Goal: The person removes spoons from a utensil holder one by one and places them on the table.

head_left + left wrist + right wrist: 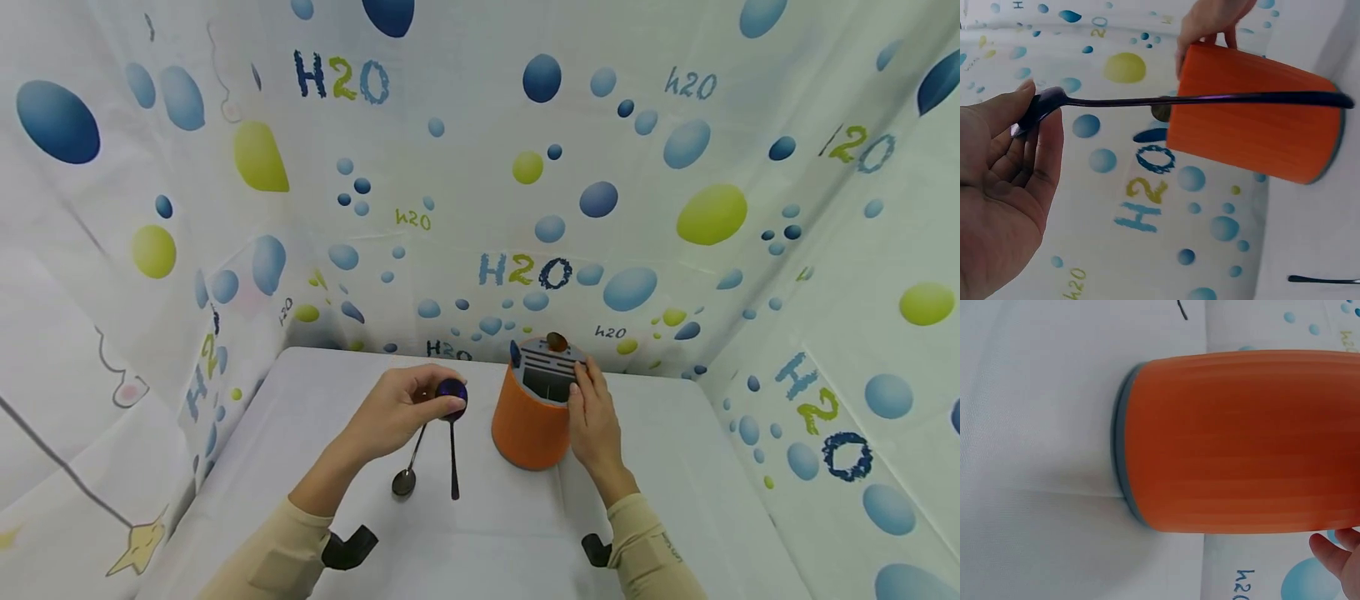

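Observation:
A dark, purple-tinged spoon (453, 458) hangs upright from my left hand (401, 408), its handle pointing down. Thumb and fingers pinch it at the bowl, as the left wrist view shows along with the long thin handle (1210, 99). To the right, an orange cutlery holder (528, 429) with a grey slotted top stands on the table. My right hand (596, 421) rests against its right side, fingers extended at the top edge. A brownish spoon bowl (557, 342) and a blue piece (514, 353) stick up from the holder's top.
Another spoon (403, 483) lies on the white table (495, 558), left of the held one. A white curtain (465, 183) printed with blue and green drops and H2O lettering surrounds the table at the back and sides.

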A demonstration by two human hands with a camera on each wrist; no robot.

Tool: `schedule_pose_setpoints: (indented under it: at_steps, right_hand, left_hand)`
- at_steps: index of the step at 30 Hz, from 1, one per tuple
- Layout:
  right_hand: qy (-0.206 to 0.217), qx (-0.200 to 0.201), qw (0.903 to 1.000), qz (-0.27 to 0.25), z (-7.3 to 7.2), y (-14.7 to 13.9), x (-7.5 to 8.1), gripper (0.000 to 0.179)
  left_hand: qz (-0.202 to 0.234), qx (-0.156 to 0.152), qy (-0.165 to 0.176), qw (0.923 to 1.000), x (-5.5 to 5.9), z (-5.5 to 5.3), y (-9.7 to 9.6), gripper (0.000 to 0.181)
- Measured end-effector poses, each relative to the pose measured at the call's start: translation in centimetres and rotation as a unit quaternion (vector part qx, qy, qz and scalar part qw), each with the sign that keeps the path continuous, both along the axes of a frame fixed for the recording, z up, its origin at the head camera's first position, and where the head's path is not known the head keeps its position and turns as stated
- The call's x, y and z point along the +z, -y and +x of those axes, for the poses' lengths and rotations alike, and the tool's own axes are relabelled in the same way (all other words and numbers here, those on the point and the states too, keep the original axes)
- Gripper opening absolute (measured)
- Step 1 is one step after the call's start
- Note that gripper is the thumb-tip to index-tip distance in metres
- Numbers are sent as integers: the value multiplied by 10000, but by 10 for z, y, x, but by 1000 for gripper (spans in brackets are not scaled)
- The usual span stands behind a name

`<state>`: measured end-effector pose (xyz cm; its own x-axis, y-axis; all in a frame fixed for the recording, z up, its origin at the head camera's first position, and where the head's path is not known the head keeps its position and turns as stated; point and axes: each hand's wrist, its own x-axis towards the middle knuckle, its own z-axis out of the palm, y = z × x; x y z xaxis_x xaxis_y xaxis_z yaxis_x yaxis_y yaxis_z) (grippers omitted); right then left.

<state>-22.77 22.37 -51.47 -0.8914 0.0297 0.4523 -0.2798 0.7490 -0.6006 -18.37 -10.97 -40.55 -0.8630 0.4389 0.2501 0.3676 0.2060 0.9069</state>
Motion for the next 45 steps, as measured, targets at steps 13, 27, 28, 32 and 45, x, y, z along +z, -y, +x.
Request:
schedule_pose_setpoints:
  at_steps: [13, 27, 28, 32, 45]
  right_hand:
    - [54, 12, 10000, 8, 0, -1, 1, 53]
    - [8, 8, 10000, -15, 1, 1, 1, 52]
    - [9, 0, 10000, -26, 1, 1, 2, 52]
    - [6, 0, 10000, -54, 1, 1, 2, 52]
    - [-2, 5, 10000, -57, 2, -1, -1, 54]
  left_hand:
    - [-483, -233, 1263, 9905, -65, -17, 19, 22]
    - [-361, -134, 2077, 9774, -127, -34, 24, 27]
    - [-366, -130, 2103, 9769, -129, -34, 23, 28]
    - [-374, -107, 2186, 9750, -140, -31, 18, 33]
    - [-1341, 183, 1660, 9768, -156, -25, 7, 30]
